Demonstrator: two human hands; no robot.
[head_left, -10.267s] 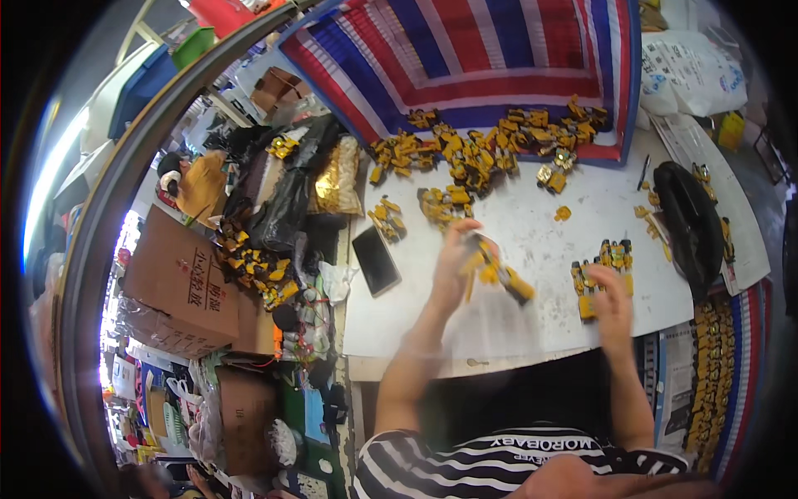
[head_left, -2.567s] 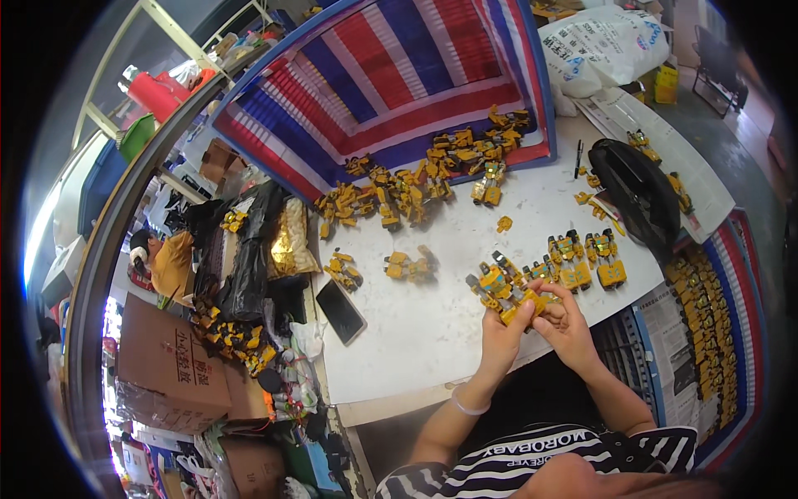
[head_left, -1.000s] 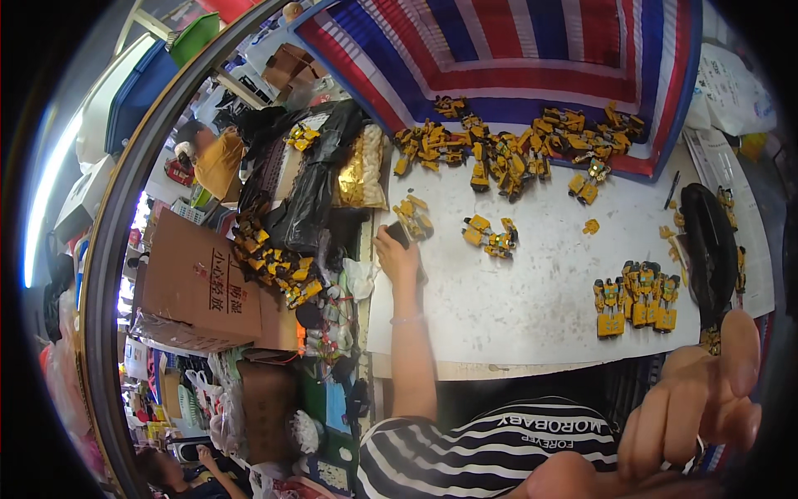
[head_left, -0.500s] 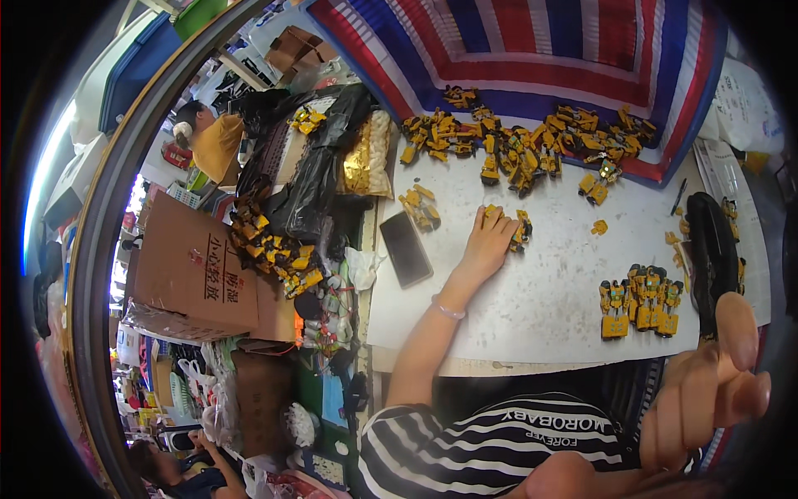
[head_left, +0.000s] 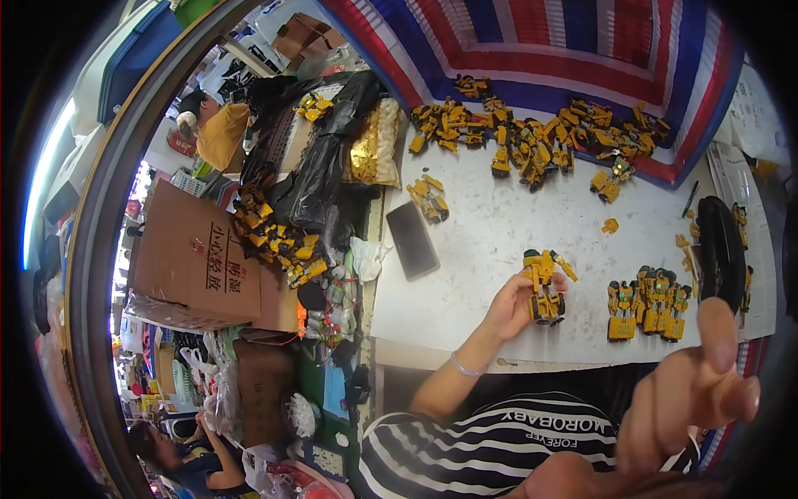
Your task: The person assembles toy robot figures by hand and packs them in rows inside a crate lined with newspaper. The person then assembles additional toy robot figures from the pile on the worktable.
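Closest, the right hand (head_left: 677, 403) is raised, fingers bent; I cannot tell whether it holds something. The left hand (head_left: 509, 309) holds a yellow toy robot (head_left: 544, 291) from behind, over the desk (head_left: 461, 295), perhaps to keep one side free. On the right, similar toys (head_left: 661, 295) are set in a tight row, maybe for order. Farther, a heap of toys (head_left: 536, 154) lies at the mouth of a striped box (head_left: 540, 62), probably for easy reaching.

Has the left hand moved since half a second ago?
Yes. Judged against the table, the left hand has come back toward its near edge, and now holds a toy there.
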